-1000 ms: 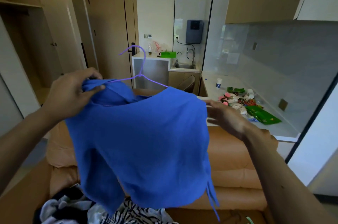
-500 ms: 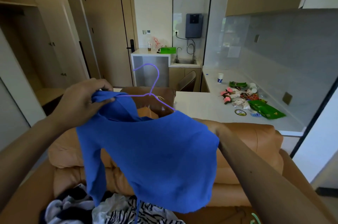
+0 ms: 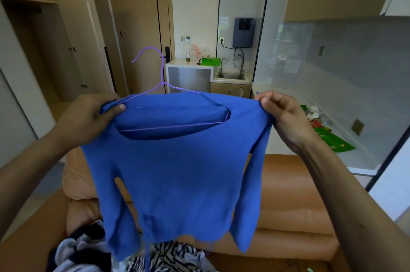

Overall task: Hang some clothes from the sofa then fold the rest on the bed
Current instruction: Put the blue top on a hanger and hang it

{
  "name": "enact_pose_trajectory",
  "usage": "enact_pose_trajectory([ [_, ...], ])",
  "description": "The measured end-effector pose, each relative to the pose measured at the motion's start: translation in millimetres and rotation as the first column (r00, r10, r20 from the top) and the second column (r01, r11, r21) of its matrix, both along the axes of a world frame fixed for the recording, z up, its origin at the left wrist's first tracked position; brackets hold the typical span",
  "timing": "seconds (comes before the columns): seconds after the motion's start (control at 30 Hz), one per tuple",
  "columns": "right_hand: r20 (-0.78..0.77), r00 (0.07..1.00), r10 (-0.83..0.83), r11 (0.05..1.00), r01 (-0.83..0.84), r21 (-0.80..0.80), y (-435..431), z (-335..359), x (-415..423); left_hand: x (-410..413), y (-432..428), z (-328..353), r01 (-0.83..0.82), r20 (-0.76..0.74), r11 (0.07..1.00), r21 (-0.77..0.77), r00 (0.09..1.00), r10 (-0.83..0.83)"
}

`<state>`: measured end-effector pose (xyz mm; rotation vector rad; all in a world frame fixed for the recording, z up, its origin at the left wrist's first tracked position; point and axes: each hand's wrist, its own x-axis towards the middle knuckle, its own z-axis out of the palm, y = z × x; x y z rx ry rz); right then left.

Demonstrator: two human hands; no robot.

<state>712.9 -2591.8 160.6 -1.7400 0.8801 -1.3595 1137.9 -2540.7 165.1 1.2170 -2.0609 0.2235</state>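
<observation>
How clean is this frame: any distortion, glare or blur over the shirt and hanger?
Head view: wide-angle bending bows straight lines near the edges. Head view: a small glare patch sits on the glass panel. Head view: shirt, hanger, left hand and right hand are sharp, evenly lit.

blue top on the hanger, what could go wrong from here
1. The right end of the purple hanger shows at the edge of the wide neck opening, not inside the shoulder that the right hand pinches. Let go now, that side of the blue top may sag and slip off.
2. Neither hand holds the hook; the left hand grips the other shoulder, so the thin wire could tilt and drop the top onto the clothes pile.
</observation>
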Motion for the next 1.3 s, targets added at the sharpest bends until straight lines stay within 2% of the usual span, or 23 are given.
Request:
enact_pose_trajectory([
  [0.07,0.018,0.999,-0.040,0.998,0.041,-0.047,1.6,3.0,3.4,-4.1,-0.9,6.8,0.012,0.039,1.000,-0.017,0.999,-0.011],
  [0.13,-0.029,0.990,-0.138,0.985,0.134,-0.108,1.6,8.8,6.7,-11.4,-2.4,13.2,0.010,0.066,0.999,-0.032,0.998,-0.008],
  [0.2,-0.129,0.965,-0.229,0.958,0.201,-0.203,-2.4,13.0,4.8,-18.2,-1.7,17.8,0.033,0.053,0.999,-0.036,0.998,-0.031],
  [0.27,-0.280,0.902,-0.330,0.912,0.227,-0.343,-7.3,12.9,-0.6,-25.2,0.1,20.8,0.066,0.020,0.997,-0.027,0.998,-0.066],
  [0.33,-0.474,0.788,-0.393,0.871,0.155,-0.466,-7.3,10.4,-2.0,-29.9,0.1,20.3,0.088,-0.006,0.996,-0.012,0.996,-0.088],
  [0.4,-0.625,0.709,-0.328,0.888,0.005,-0.461,-3.8,6.1,2.8,-33.0,-2.4,16.9,0.094,0.004,0.995,0.028,0.996,-0.094],
  [0.43,-0.657,0.704,-0.270,0.901,-0.057,-0.431,-0.8,3.1,7.8,-34.4,-3.7,15.1,0.089,0.016,0.994,0.061,0.996,-0.090],
  [0.5,-0.629,0.754,-0.189,0.904,-0.116,-0.411,2.3,-6.5,15.4,-37.2,-4.1,13.2,0.096,0.013,0.987,0.128,0.995,-0.098],
  [0.57,-0.539,0.825,-0.168,0.903,-0.091,-0.420,5.3,-13.8,17.2,-36.6,-1.0,14.8,0.122,-0.030,0.979,0.165,0.992,-0.119],
  [0.63,-0.474,0.859,-0.193,0.896,-0.042,-0.442,5.8,-16.8,14.1,-29.4,3.3,17.2,0.130,-0.057,0.974,0.188,0.991,-0.121],
  [0.7,-0.453,0.866,-0.213,0.894,-0.014,-0.448,3.2,-14.9,7.2,-20.3,8.3,17.7,0.123,-0.088,0.966,0.227,0.990,-0.106],
  [0.77,-0.442,0.871,-0.214,0.905,0.006,-0.426,0.1,-12.0,0.8,-12.4,14.9,15.2,0.155,-0.181,0.951,0.269,0.978,-0.109],
  [1.0,-0.412,0.881,-0.231,0.905,0.038,-0.424,-9.7,-9.4,-17.2,-13.5,25.0,10.5,0.148,-0.313,0.974,0.171,0.946,-0.088],
  [1.2,-0.435,0.884,-0.170,0.912,-0.026,-0.409,-3.8,-3.3,-30.6,-17.3,31.5,16.6,0.091,-0.244,0.990,0.109,0.968,-0.062],
  [1.3,-0.440,0.884,-0.161,0.916,-0.033,-0.401,5.1,3.9,-31.6,-15.8,27.5,21.0,-0.019,-0.204,0.992,0.121,0.978,0.043],
])
